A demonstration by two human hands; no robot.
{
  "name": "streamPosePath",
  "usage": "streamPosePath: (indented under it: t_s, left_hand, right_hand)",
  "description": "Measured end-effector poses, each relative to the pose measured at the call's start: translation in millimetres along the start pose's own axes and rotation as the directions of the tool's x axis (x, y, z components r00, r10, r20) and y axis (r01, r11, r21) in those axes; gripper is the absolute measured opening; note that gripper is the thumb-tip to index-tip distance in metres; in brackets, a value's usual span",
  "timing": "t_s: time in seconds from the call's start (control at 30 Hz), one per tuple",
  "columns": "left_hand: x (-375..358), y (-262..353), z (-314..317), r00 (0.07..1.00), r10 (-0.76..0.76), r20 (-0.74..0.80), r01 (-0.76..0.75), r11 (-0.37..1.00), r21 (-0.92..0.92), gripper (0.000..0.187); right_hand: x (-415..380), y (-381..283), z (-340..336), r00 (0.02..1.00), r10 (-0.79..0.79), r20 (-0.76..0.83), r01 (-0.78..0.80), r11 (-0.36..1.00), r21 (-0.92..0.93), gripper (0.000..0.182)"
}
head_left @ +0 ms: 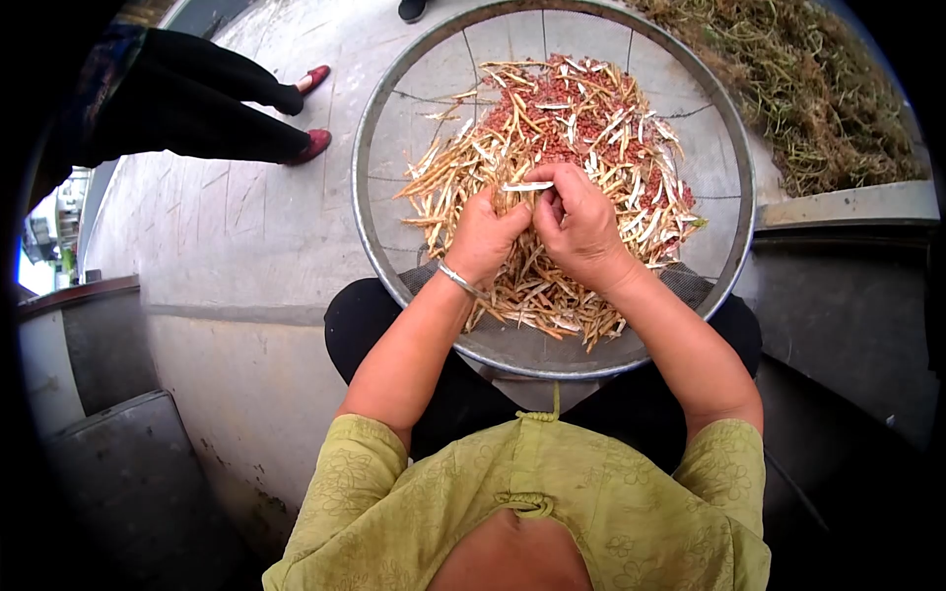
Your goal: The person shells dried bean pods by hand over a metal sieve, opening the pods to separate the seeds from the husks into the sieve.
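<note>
A large round sieve (739, 108) with a metal rim rests over my lap. In it lie dry tan bean pods (443, 177), whitish opened husks and red beans (567, 113). Both hands meet above the middle of the heap. My right hand (581, 229) is closed, thumb and index finger pinching a whitish pod (527, 186) that lies level between the hands. My left hand (483, 234), with a bangle at the wrist, is closed beside it, its fingers curled around at the pods; what it grips is hidden by the fingers.
A person in dark trousers (217, 108) and red shoes stands at the left on the concrete floor (236, 236). Another dark shoe (412, 10) shows at the top. Dried plants (788, 89) are heaped at the upper right behind a low ledge (847, 207).
</note>
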State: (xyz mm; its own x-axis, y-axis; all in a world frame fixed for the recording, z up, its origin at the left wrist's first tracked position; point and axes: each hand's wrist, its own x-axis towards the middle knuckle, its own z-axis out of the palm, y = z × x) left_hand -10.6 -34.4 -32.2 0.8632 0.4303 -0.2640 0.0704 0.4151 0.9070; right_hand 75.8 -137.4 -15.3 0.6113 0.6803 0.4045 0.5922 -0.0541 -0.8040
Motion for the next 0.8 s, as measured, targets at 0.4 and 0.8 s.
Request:
streamPosePath:
  t_s: [0.4,0.8]
  left_hand:
    - [-7.4,16.4,-12.0,0.904,-0.392,0.171,0.426,0.865,-0.265,0.01]
    - [-4.3,3.3,-8.5,0.998,-0.049,0.044,0.044,0.992,0.114,0.016]
  right_hand:
    - [13.8,2.8,-34.2,0.857,0.3,0.419,-0.456,0.821,0.344,0.008]
    - [3.9,11.2,-17.6,0.86,0.392,0.326,-0.489,0.818,0.304,0.008]
